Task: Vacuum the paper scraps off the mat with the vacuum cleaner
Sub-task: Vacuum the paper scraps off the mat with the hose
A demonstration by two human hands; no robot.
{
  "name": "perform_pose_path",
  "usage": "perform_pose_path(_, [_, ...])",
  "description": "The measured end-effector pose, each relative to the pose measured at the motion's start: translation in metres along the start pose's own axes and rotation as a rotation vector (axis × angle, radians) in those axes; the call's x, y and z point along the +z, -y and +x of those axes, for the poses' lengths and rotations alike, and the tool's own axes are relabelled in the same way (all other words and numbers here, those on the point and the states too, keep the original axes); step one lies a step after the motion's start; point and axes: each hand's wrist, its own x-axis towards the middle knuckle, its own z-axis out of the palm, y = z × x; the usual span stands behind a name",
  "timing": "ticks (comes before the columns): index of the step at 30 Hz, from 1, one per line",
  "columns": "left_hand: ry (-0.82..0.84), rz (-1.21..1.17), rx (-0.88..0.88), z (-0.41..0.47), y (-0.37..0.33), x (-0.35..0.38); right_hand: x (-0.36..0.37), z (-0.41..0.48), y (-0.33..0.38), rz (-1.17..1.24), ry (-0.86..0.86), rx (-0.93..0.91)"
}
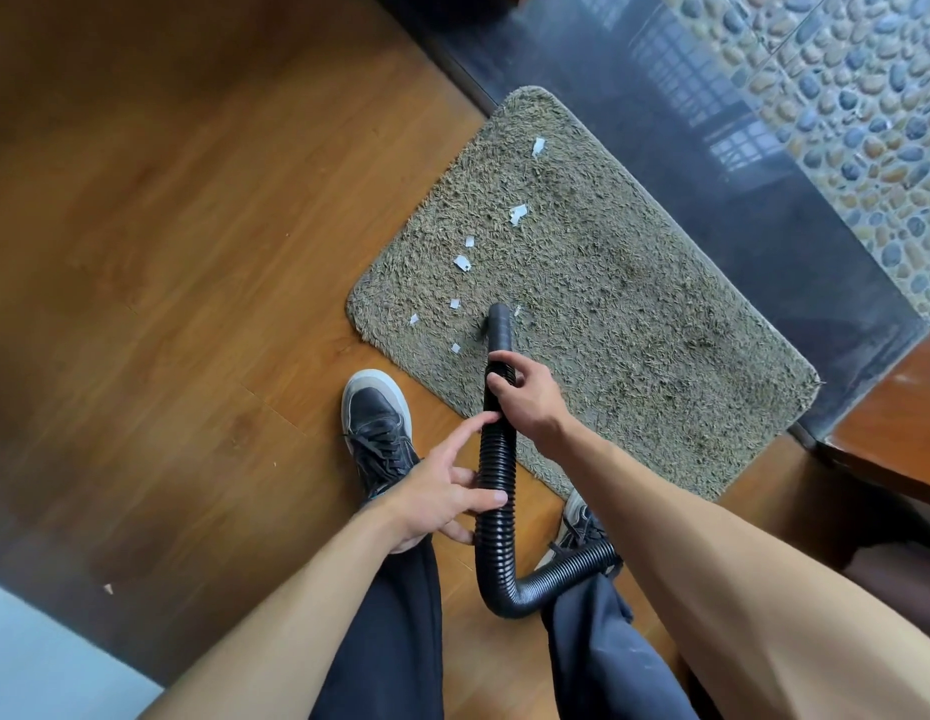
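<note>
While the hose [496, 459] points down at the mat [608, 283] in the middle of the frame, I judge the vacuuming is under way with most of it left to do. My right hand [525, 402] has a closed grip around the ribbed hose just behind the smooth nozzle [501, 327], thumb and fingers wrapped on it. My left hand [442, 498] is lower down, at centre-bottom; its grip is loose, thumb and lower fingers lightly on the hose and the forefinger stretched out along it, so it steadies more than it clamps. The nozzle mouth sits low over the pile near the mat's lower left corner, with one small scrap just beside its right edge. I count eight paper scraps [461, 263] in all: that one by the nozzle, three small ones to its left near the mat's edge, two more above them, a larger torn one mid-mat, and one near the top of the mat. One mat, one hose, two shoes on the wood floor [166, 252]; the vacuum's body is out of view. Next, I would sweep the nozzle left over the nearby cluster, then work up the line of scraps toward the top, keeping the mouth close to the pile.
</note>
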Motion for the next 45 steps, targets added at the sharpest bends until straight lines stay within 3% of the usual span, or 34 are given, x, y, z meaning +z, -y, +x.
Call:
perform_pose_path(24, [0.047, 0.099, -0.027, 0.010, -0.018, 0.011, -0.024, 0.006, -0.009, 0.119, 0.002, 0.083])
perform_pose_path(45, [-0.035, -0.043, 0.010, -0.012, 0.001, -0.001, 0.009, 0.006, 0.012, -0.116, 0.087, -0.041])
